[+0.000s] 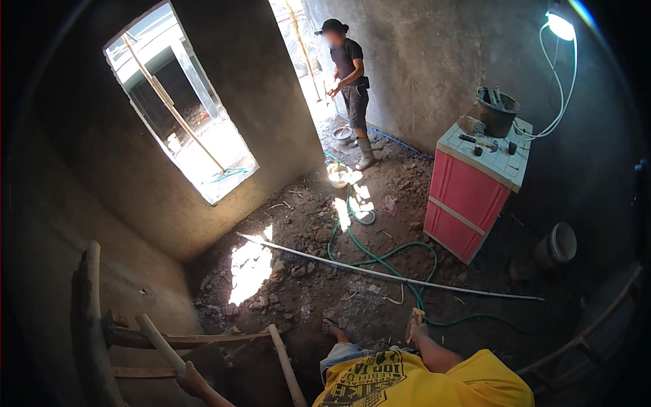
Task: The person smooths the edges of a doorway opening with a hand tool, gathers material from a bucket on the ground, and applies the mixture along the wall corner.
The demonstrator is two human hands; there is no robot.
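Note:
Low on the left, my left hand (192, 381) is closed round the lower part of a pale wooden pole (160, 342), which slants up and away from it. My right hand (419, 331) hangs in front of my yellow shirt, its fingers wrapped round a small flat tan piece (416, 315) that looks like wood; its exact kind is unclear. Beside the left hand, a rough timber frame (183, 340) of posts and crosspieces leans near the wall. One bare foot (332, 329) shows on the dirt floor.
A green hose (383, 261) loops over the rubble, crossed by a long white pipe (380, 271). A person (351, 74) stands by the doorway. At right are a pink cabinet (464, 200) with a black bucket (498, 112) and tools on top, a pale bucket (557, 245) and a lit lamp (561, 27).

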